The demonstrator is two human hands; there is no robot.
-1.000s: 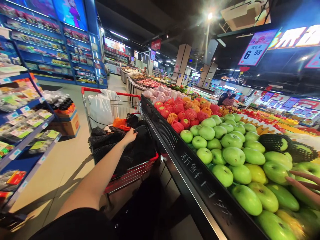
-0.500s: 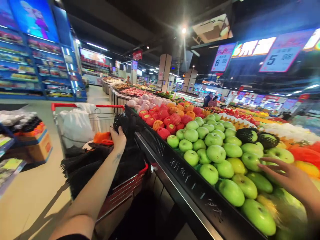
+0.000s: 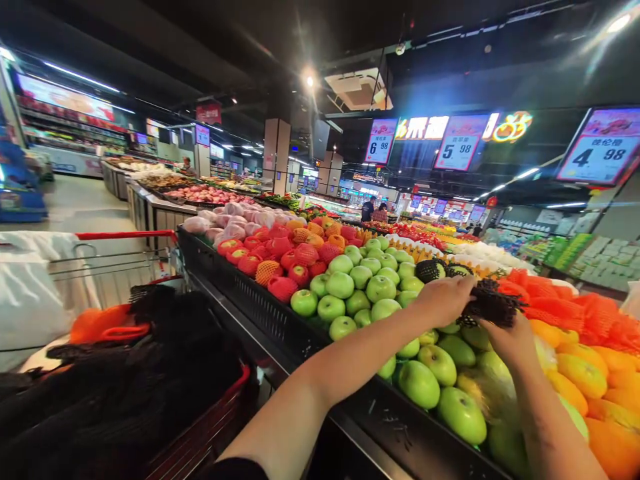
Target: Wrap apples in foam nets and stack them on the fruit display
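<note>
Both of my hands meet over the green apples (image 3: 381,289) at a bunched black foam fruit net (image 3: 495,303). My left hand (image 3: 450,298) reaches across from the left, its fingers closed on the net's left side. From below, my right hand (image 3: 511,340) is closed around the net's lower part. Whether an apple sits inside the net is hidden by the fingers and mesh. Just behind my left hand, a green apple in black netting (image 3: 430,270) lies on the pile.
A cart with a red handle (image 3: 125,235) stands at left, holding black netting (image 3: 165,353), an orange net (image 3: 107,325) and a white bag (image 3: 33,287). The bin's black front wall (image 3: 240,293) runs diagonally. Red-netted apples (image 3: 280,250) lie beyond; oranges (image 3: 583,373) lie at right.
My left hand has moved from the cart to the apples, bringing the black net. My right hand has come in from the right to meet it. The view has turned right.
</note>
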